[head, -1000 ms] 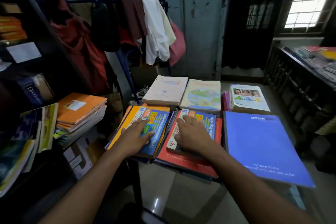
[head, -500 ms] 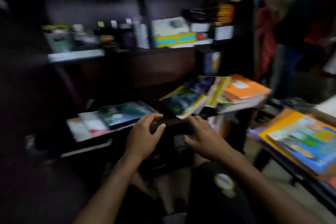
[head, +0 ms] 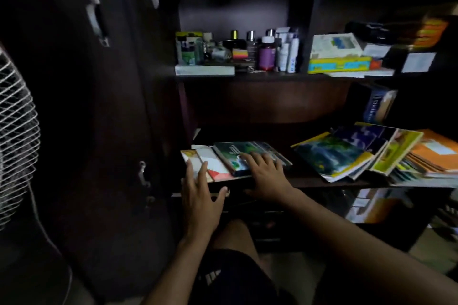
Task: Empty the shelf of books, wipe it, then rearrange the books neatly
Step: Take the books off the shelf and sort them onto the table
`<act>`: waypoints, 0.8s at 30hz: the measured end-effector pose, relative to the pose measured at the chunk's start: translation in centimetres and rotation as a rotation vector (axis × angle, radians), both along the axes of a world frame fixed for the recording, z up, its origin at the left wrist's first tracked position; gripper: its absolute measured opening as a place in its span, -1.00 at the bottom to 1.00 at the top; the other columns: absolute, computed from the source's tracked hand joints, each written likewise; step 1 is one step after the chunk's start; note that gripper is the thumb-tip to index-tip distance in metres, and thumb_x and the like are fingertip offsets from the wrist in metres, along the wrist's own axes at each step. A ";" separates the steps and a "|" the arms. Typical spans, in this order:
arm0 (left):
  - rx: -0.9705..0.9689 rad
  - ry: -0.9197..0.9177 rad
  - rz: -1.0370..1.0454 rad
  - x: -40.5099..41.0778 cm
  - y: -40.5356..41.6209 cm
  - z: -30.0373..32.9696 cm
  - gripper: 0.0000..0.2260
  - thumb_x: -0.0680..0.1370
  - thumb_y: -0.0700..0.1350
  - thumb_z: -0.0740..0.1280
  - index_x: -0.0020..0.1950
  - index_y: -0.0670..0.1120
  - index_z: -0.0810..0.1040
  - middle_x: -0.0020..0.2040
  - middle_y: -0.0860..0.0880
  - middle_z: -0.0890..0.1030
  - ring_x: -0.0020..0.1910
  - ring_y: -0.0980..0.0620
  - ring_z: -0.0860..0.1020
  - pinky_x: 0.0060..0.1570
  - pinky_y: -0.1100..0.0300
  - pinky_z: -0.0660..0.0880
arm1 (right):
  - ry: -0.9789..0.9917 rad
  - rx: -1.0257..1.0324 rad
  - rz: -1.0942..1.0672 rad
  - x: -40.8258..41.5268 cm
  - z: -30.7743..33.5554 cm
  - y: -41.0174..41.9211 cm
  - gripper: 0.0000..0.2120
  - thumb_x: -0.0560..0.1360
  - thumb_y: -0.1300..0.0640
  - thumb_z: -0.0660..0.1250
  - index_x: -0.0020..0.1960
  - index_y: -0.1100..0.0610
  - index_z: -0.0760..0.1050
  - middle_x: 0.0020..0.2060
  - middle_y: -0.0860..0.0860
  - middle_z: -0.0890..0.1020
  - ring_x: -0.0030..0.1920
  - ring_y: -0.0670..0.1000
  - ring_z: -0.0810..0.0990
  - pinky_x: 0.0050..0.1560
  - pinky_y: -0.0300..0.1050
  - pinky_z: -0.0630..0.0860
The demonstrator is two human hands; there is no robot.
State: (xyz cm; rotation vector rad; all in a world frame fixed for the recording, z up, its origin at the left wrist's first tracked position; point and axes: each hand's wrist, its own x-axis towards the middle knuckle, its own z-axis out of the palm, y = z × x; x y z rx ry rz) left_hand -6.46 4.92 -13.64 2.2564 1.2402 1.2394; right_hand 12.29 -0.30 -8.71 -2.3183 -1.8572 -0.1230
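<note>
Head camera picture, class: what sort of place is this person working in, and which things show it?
Probably a room in a home, perhaps a bedroom or study. A dark wooden shelf unit holds toiletry bottles above loose stacks of schoolbooks, and a pedestal fan stands at left.

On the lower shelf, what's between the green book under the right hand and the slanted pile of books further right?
Nothing: in the head view, only bare dark shelf board separates the green book under the right hand from the slanted pile.
</note>
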 end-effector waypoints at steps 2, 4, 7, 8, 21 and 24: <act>-0.029 -0.092 -0.059 -0.3 0.8 -0.4 -0.18 0.48 0.05 0.52 0.62 0.04 0.14 0.66 -0.08 0.03 0.61 -0.19 0.10 0.46 -0.19 0.31 | -0.024 0.001 0.001 -0.9 -0.3 1.1 0.01 0.40 -0.26 0.43 0.61 -0.10 -0.13 0.58 0.06 0.09 0.56 0.25 0.08 0.47 0.40 0.11; -0.086 -0.155 -0.105 -0.9 1.2 -0.3 -0.13 0.49 0.05 0.52 0.64 0.13 0.04 0.67 0.00 -0.07 0.64 -0.04 0.00 0.50 -0.03 0.25 | -0.035 0.018 0.004 -1.2 -0.3 1.7 0.03 0.38 -0.30 0.42 0.61 -0.10 -0.13 0.57 0.08 0.12 0.53 0.28 0.13 0.46 0.37 0.14; -0.155 -0.186 -0.135 -1.2 1.4 0.4 -0.08 0.52 -0.01 0.50 0.60 0.23 -0.12 0.66 0.07 -0.14 0.62 0.09 -0.05 0.42 0.21 0.19 | -0.049 0.029 0.033 -0.4 0.1 1.8 -0.01 0.39 -0.32 0.40 0.61 -0.14 -0.10 0.54 0.04 0.18 0.49 0.24 0.19 0.43 0.30 0.23; -0.153 -0.188 -0.144 -1.2 1.2 0.5 -0.08 0.52 -0.05 0.50 0.59 0.24 -0.13 0.66 0.08 -0.12 0.61 0.13 -0.03 0.40 0.25 0.19 | -0.039 0.045 0.041 -0.1 0.2 1.6 -0.04 0.41 -0.32 0.39 0.61 -0.15 -0.08 0.52 0.02 0.20 0.48 0.22 0.21 0.41 0.27 0.25; 0.139 -0.286 -0.221 0.3 -0.8 0.2 -0.32 0.41 -0.26 0.58 0.44 0.12 0.41 0.49 0.12 0.38 0.14 0.13 0.63 -0.03 0.27 0.62 | -0.092 0.152 -0.006 2.7 0.1 -0.5 -0.37 0.44 0.03 0.39 0.48 -0.02 0.32 0.36 0.04 0.50 0.33 0.22 0.45 0.25 0.15 0.42; 0.188 -0.373 -0.259 0.3 -1.5 1.0 -0.32 0.44 -0.15 0.58 0.49 -0.02 0.36 0.53 -0.05 0.33 0.36 0.13 0.50 0.24 0.32 0.50 | -0.063 0.245 0.036 3.1 1.5 -1.8 -0.42 0.38 -0.03 0.43 0.38 0.00 0.45 0.25 0.06 0.61 0.21 0.21 0.58 0.09 0.10 0.50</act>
